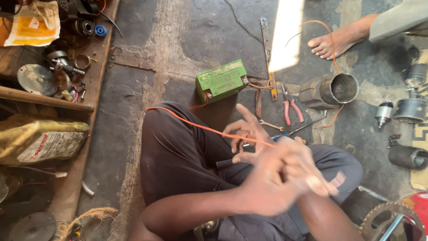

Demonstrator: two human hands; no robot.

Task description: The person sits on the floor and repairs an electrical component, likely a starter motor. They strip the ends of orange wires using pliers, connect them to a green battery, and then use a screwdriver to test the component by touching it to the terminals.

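Pinching orange wire (191,124): left hand (246,134) fingers | right hand (285,176) blurred, grip unclear | metal cylinder (332,90) empty

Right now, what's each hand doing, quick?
Left hand: motion-blurred, grip cannot be told.
Right hand: fingers spread open, orange wire crossing them.

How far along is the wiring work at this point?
Done: an orange wire sits on a terminal of the green battery. In hand: it runs over the knee to the right hand and blurred left hand; grip unclear. Left: red pliers, spanner and motor housing lie untouched on the floor.
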